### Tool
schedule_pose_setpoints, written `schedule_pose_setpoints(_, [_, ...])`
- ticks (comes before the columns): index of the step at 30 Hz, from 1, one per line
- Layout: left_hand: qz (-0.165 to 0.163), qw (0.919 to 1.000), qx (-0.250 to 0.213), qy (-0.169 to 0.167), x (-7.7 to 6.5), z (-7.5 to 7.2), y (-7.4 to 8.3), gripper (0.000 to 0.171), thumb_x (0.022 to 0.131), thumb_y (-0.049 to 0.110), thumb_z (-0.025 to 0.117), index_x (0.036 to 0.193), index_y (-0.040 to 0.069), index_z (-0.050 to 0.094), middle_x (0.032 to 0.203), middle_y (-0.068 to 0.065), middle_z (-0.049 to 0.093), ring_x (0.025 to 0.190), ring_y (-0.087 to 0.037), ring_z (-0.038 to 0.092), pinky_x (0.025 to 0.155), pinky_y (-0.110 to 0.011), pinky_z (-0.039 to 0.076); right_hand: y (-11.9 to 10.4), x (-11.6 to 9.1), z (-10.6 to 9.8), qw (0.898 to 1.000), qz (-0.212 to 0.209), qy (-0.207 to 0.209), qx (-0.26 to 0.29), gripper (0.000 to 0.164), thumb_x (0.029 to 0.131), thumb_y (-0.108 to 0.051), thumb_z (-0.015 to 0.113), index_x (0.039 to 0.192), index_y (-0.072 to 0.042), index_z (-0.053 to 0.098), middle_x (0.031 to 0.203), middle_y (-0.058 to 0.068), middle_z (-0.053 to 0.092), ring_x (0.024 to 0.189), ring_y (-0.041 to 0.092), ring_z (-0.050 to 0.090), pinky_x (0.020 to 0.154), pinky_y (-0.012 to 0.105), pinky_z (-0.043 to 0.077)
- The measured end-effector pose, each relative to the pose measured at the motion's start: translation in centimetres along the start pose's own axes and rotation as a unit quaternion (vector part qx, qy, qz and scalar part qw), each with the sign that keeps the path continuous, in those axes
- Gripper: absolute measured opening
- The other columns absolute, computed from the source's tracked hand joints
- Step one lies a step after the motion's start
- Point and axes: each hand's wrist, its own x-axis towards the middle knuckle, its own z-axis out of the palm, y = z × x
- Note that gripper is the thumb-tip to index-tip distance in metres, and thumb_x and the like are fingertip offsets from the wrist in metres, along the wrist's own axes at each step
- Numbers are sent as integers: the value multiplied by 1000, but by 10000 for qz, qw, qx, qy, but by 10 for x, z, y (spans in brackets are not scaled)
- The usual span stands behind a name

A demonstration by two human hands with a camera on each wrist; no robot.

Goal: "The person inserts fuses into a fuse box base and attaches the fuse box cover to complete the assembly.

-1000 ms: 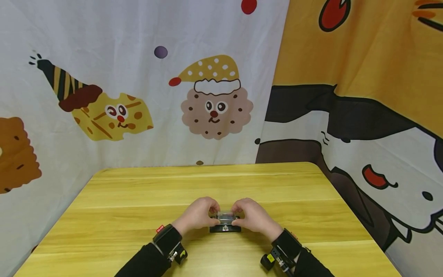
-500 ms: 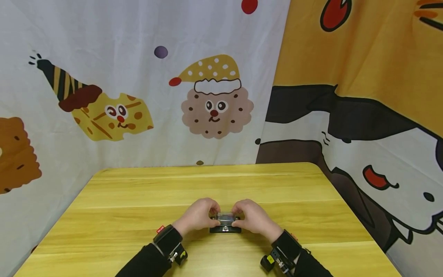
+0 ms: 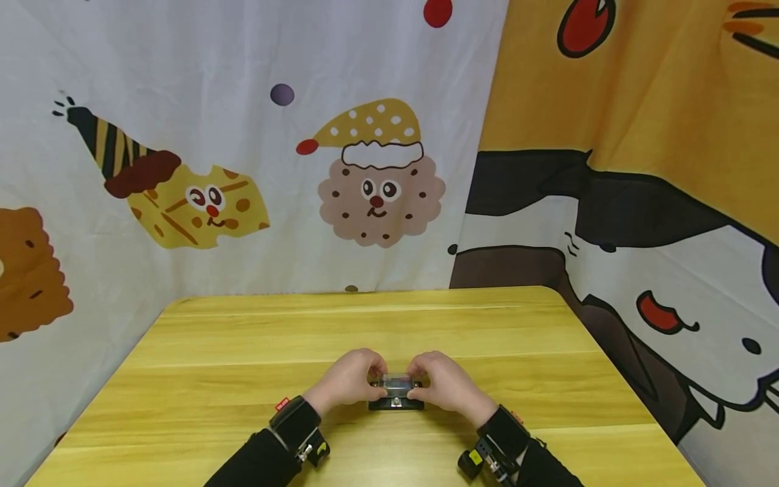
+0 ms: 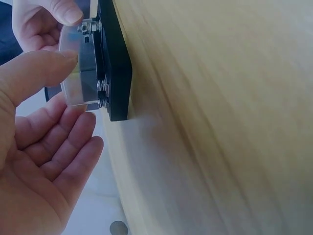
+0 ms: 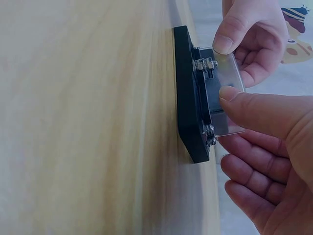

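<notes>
A small device with a black rectangular base (image 3: 395,405) sits on the wooden table, close to the person. A clear plastic cover (image 3: 398,385) stands over its middle, and metal bolts and nuts (image 5: 201,64) show along the base. From the left side, my left hand (image 3: 347,379) pinches the cover; its thumb (image 4: 63,66) lies on the near face. My right hand (image 3: 447,382) pinches the opposite end in the same manner, its thumb (image 5: 237,98) against the cover. Dark parts, with a yellowish patch, show through the plastic. The tips of the far fingers are partly hidden behind it.
The light wooden table (image 3: 255,338) spreads out around both hands. Behind it hangs a white cloth (image 3: 231,40) with cartoon prints, and a patterned orange cloth (image 3: 669,101) is at the right. Each wrist wears a black strap with a small camera (image 3: 319,446).
</notes>
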Motion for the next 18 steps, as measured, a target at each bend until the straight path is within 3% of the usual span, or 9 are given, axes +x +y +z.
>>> schedule_pose_setpoints(9, [39,9999,135,89,-2,-2,2,28,73,20,88,91,10,69,84,7,60,75,-6,56,70,-26,50,0,1,3,9999,-87,88,-15,28,79,-24,85,101,-15,70,92,-6,65,85,12,57,76,32,50])
schedule_pose_setpoints(18, [-61,9997,12,221,-1,-7,-1,27,74,17,87,92,9,69,87,2,63,80,-15,61,73,-28,51,-4,7,3,9996,-124,262,-51,27,80,-22,85,101,-14,71,93,-3,66,84,16,55,75,33,48])
